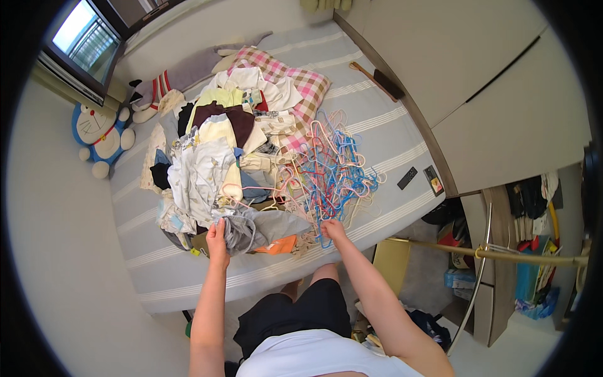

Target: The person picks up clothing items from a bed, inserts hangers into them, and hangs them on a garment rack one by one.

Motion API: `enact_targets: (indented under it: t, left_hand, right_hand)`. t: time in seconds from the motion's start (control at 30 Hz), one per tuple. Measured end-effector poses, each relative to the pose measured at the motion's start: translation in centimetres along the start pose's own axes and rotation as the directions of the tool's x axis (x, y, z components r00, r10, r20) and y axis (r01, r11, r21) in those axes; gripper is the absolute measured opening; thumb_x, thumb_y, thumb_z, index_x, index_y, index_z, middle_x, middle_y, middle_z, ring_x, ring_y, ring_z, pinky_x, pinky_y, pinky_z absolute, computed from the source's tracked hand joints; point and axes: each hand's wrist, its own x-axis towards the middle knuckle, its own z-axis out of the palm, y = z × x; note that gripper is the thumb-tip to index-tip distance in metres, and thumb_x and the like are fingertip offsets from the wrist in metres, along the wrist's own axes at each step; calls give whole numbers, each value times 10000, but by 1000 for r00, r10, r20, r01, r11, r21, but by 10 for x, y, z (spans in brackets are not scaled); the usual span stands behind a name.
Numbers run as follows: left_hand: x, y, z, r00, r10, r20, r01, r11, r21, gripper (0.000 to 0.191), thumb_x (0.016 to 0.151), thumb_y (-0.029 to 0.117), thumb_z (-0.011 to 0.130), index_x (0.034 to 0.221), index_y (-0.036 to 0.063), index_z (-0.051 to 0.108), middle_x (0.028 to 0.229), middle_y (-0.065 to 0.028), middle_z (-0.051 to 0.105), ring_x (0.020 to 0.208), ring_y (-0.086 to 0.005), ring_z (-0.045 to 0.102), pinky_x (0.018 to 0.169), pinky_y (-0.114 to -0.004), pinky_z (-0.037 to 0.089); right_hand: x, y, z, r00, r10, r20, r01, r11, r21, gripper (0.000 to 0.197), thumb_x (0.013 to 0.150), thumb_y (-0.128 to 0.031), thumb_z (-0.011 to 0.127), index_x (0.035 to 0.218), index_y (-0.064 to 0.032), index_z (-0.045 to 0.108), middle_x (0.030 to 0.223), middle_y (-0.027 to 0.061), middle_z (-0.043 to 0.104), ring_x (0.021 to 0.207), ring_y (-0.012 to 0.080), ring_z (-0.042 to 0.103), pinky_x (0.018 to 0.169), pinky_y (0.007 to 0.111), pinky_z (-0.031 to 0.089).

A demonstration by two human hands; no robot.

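My left hand (218, 241) grips a bunched grey garment (264, 226) by its left end. The cloth stretches to the right over the front of a heap of clothes (202, 165). My right hand (333, 230), fingers curled, is at the front edge of a tangle of plastic clothes hangers (330, 165) in blue, pink, red and white. Whether those fingers hold a hanger is hard to make out. A pink hanger (254, 188) lies across the clothes behind the grey garment. Just below the garment shows an orange cloth (278, 245).
A bed with a striped grey cover (188, 278) bears everything. Behind the clothes lie a checked pillow (313, 89) and plush toys, one a blue Doraemon (101, 134). A bed brush (379, 82) and a remote control (407, 178) lie right. A metal rail (518, 258) stands beside the bed.
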Motion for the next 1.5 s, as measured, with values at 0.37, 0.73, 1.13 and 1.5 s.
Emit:
enact_targets:
  t: [0.37, 0.73, 1.13, 1.5]
  left_hand:
    - [15, -30, 32, 990, -91, -110, 103, 988, 112, 155, 856, 150, 546, 917, 18, 600, 829, 5, 605, 726, -57, 531, 664, -206, 420]
    - [15, -46, 33, 979, -97, -181, 108, 993, 48, 152, 857, 142, 537, 924, 23, 603, 829, 6, 607, 718, -56, 534, 659, -206, 423]
    - [25, -42, 50, 997, -66, -42, 69, 995, 65, 145, 843, 136, 547, 909, 15, 594, 805, 2, 603, 692, -65, 529, 640, -211, 421]
    - [29, 3, 80, 962, 190, 195, -259, 860, 439, 168, 799, 189, 585, 796, 23, 609, 669, 19, 546, 613, -63, 469, 583, -203, 380]
  right_hand:
    - [127, -30, -2, 932, -297, -208, 217, 916, -336, 457, 759, -6, 467, 1215, 7, 440, 1042, 117, 569, 905, 238, 556, 817, 325, 427]
    - [65, -90, 36, 691, -722, 26, 653, 609, -450, 233, 836, -171, 529, 964, 13, 592, 894, 151, 597, 756, 289, 577, 672, 332, 442]
    - [-43, -99, -29, 432, -857, -283, 568, 502, -652, 223, 870, -144, 465, 997, 0, 579, 838, 148, 576, 746, 298, 555, 650, 348, 440]
    - [-158, -117, 8, 210, -977, 29, 853, 169, -493, 130, 811, -55, 546, 914, 11, 589, 692, 125, 541, 575, 241, 524, 522, 312, 406]
